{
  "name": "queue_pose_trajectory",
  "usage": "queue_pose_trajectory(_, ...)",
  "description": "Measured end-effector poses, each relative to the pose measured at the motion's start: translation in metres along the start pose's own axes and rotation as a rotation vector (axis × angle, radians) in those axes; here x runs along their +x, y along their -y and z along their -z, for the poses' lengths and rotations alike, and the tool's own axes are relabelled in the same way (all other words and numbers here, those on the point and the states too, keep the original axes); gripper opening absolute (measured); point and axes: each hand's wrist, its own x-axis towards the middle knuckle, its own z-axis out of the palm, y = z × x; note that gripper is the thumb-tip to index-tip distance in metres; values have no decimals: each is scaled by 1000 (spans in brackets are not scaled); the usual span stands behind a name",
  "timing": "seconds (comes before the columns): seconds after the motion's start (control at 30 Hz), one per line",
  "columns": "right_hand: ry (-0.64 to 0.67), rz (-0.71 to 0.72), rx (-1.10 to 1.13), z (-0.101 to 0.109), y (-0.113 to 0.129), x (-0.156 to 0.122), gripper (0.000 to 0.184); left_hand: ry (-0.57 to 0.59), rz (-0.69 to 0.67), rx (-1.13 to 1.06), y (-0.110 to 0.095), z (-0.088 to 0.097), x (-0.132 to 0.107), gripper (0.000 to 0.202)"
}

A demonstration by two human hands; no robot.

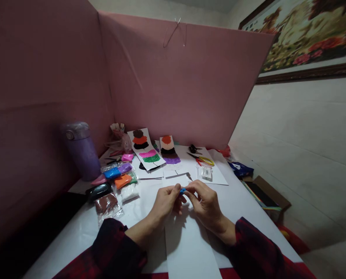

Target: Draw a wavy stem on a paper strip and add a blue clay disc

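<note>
Between my two hands is a small blue lump (pixel 182 191) that looks like soft modelling clay. My left hand (pixel 166 200) pinches one side of it with thumb and fingers. From the other side, the thumb and forefinger of my right hand (pixel 204 202) are closed on it too. Both hands are held over a long white sheet of paper (pixel 187 244), and their shadows fall on it. Left of my hands lie several bagged lumps of clay, among them a blue one (pixel 112 173), an orange one (pixel 123 181), a white one (pixel 130 192) and a brown one (pixel 106 203).
Cards with coloured layered shapes (pixel 147 150) lie at the back. Behind my right hand are scissors (pixel 205 160) and a small clear case (pixel 205 171). A purple bottle (pixel 84 151) stands far left. Pink panels (pixel 179 85) enclose the back and left; a cardboard box (pixel 273 190) sits off the right edge.
</note>
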Motion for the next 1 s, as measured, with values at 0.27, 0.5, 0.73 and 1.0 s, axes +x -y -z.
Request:
queue_pose_trajectory(0.27, 10, -232, 218, 5, -3, 2, 17, -125, -95, -41, -13, 4, 4, 42)
queue_pose_trajectory(0.5, 93, -386, -161, 1, -17, 3, 18, -500, -165, 130, -18, 27, 19, 26)
queue_pose_trajectory(0.73, 240, -422, -342, 2, -15, 3, 13, -478, -96, 444, -9, 31, 22, 24)
queue_pose_trajectory(1.0, 329, -440, -361, 6, -7, 6, 12, -402, -58, 673, -10, 28, 16, 26)
